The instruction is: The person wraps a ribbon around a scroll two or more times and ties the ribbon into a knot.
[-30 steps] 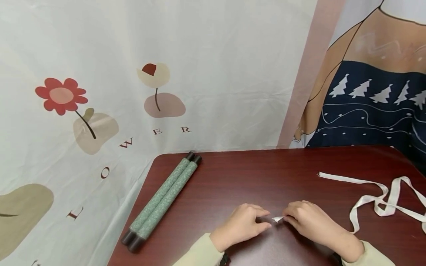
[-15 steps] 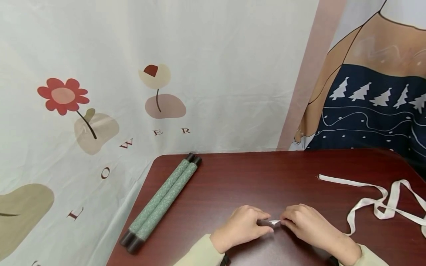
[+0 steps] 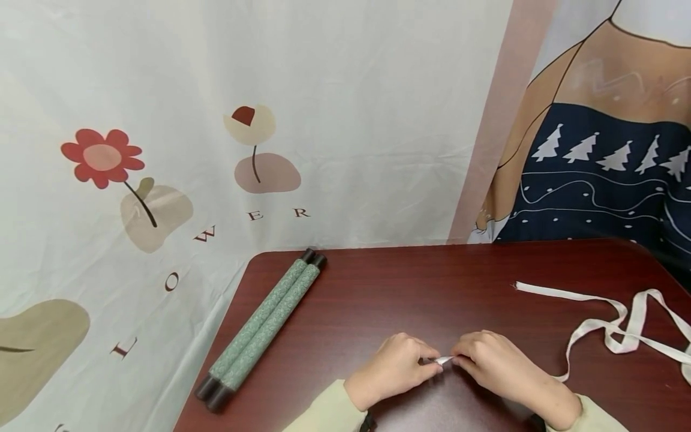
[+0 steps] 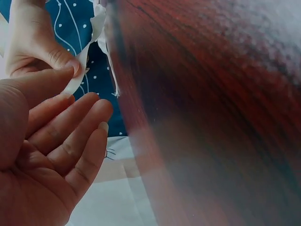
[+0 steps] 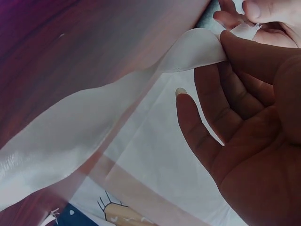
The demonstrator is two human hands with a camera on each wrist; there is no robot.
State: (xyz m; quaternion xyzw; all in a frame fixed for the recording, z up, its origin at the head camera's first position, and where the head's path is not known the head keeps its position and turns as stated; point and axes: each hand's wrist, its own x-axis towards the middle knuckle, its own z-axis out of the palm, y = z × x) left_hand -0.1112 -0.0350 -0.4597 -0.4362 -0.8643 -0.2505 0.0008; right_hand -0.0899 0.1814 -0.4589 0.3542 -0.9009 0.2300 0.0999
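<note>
A white ribbon (image 5: 197, 49) is pinched near one end between the thumb and fingers of my right hand (image 3: 490, 363). Its short frayed end (image 5: 247, 30) sticks out toward my left hand (image 3: 396, 366). The thumb and forefinger of the left hand stand slightly apart around that end, close to or touching it; the right wrist view shows the frayed edge uncovered. In the left wrist view the other left fingers (image 4: 84, 146) are spread loosely. From the right hand the rest of the ribbon (image 3: 591, 327) trails in loose loops over the right of the table.
Two green patterned rods (image 3: 264, 330) with black ends lie side by side at the left of the dark red table (image 3: 388, 288). The ribbon's other end (image 3: 526, 288) lies farther back. A printed cloth (image 3: 367, 120) hangs behind the table.
My hands have come closer together. The right hand has shifted left with the ribbon, and its end now reaches the left thumb and forefinger, whose gap has narrowed.
</note>
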